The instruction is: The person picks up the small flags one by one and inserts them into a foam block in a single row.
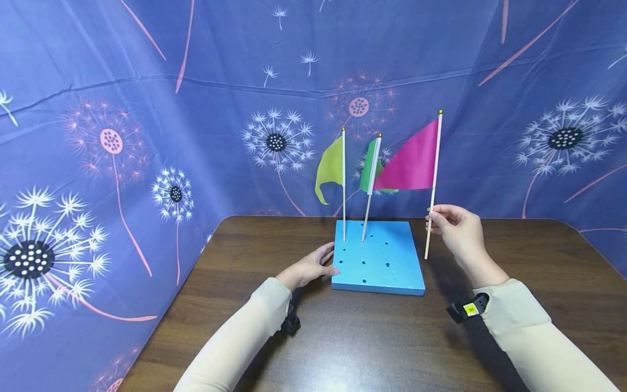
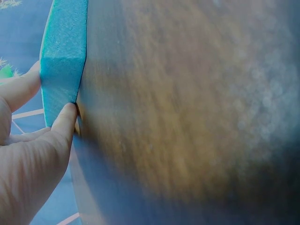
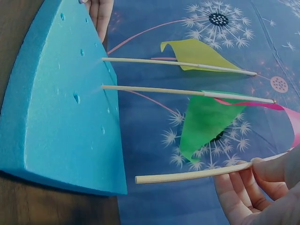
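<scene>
A blue foam board point(image 1: 392, 277) with several small holes lies on the table. Two flags stand in it: a yellow flag point(image 1: 331, 166), upright, and a green flag point(image 1: 368, 166), its stick leaning a little. My left hand point(image 1: 311, 265) grips the board's left side, thumb near the front corner; in the left wrist view the fingers and thumb hold the foam edge point(image 2: 65, 75). Between thumb and fingers, my right hand point(image 1: 458, 228) pinches the stick of a pink flag point(image 1: 413, 160). That stick's bare lower end point(image 3: 154, 178) hangs beside the board's right edge, apart from the foam.
The brown wooden table point(image 1: 235, 245) spreads around the board. Behind it hangs a blue cloth point(image 1: 220, 125) printed with dandelions. The pink flag's fabric overlaps the green one in the head view.
</scene>
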`<state>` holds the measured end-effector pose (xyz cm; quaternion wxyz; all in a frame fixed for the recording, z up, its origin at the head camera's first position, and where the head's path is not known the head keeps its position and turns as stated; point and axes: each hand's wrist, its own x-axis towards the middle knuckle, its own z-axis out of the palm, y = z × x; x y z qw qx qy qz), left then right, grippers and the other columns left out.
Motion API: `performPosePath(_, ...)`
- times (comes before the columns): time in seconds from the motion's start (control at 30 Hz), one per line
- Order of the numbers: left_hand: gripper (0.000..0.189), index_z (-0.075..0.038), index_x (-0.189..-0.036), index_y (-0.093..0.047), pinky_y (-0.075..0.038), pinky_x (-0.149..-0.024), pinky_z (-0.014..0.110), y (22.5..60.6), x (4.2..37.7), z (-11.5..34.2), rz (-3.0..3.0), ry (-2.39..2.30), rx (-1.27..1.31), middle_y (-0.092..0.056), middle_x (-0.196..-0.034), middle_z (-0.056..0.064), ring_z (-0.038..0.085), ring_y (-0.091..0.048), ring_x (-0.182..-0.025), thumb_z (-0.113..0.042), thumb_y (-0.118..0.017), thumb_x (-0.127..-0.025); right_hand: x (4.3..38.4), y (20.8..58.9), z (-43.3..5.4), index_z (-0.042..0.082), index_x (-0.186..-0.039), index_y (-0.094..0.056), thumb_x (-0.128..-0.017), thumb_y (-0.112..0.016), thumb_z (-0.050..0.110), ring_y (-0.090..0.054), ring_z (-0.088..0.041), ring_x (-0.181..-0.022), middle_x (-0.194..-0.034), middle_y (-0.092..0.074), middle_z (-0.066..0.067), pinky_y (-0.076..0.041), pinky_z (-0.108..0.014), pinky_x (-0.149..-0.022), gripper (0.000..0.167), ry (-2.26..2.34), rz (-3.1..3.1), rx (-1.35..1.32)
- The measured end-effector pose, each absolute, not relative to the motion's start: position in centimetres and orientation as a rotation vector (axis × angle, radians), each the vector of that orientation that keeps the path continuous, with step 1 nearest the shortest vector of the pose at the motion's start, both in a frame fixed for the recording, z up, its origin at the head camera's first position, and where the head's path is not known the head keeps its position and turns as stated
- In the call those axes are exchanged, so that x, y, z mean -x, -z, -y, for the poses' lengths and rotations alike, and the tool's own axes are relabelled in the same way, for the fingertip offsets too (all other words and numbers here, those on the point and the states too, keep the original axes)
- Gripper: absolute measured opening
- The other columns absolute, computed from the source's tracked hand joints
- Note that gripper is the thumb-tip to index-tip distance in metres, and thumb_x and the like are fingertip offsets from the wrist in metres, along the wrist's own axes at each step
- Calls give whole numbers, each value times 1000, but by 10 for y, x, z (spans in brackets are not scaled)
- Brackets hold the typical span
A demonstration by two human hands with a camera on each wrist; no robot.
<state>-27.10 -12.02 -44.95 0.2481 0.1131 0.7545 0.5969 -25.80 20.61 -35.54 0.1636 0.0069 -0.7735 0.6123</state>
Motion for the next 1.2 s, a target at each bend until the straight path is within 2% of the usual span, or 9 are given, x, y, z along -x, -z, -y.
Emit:
performPosePath(0.17,82,-7,-156,-13,-27,-118,44,451,273,120,-2066,-1638,-317,-15,-162,12,26,-17,-150,0,-62,-92,263,357,-199,-8,-106,-62,-96,-59,7,-65,3,-68,-73,-64,21,-57,-15,-67,18,-1768,2176,-16)
performPosePath(0.47,83,-7,-156,-13,-29,-118,42,454,273,122,-2068,-1644,-342,-15,-162,12,27,-16,-150,-4,-65,-91,274,362,-189,-14,-108,-59,-95,-58,2,-67,4,-71,-76,-66,19,-57,-15,-69,20,-1858,2068,-67)
performPosePath(0.63,84,-6,-156,-12,-31,-117,39,451,272,123,-2081,-1625,-380,-15,-162,13,27,-17,-150,-8,-66,-91,281,365,-183,-6,-98,-62,-94,-57,-1,-66,4,-70,-74,-66,18,-56,-15,-69,8,-1860,2024,-75)
performPosePath(0.87,83,-8,-156,-12,-27,-118,44,453,275,121,-2056,-1649,-318,-15,-163,11,26,-16,-150,0,-63,-91,291,372,-173,-9,-102,-62,-95,-57,2,-67,1,-74,-76,-65,13,-56,-19,-74,13,-1815,2029,-43)
performPosePath(1.0,82,-8,-156,-13,-28,-118,44,454,275,121,-2055,-1654,-310,-15,-163,11,26,-17,-150,0,-63,-91,296,377,-167,-6,-103,-63,-96,-58,5,-67,0,-75,-80,-66,9,-57,-17,-74,14,-1787,2048,-22)
performPosePath(1.2,82,-7,-156,-13,-27,-118,43,453,274,121,-2057,-1659,-301,-16,-162,11,26,-17,-150,0,-63,-91,305,385,-158,-11,-108,-61,-95,-59,6,-65,3,-74,-81,-67,7,-57,-17,-74,21,-1819,2025,-23)
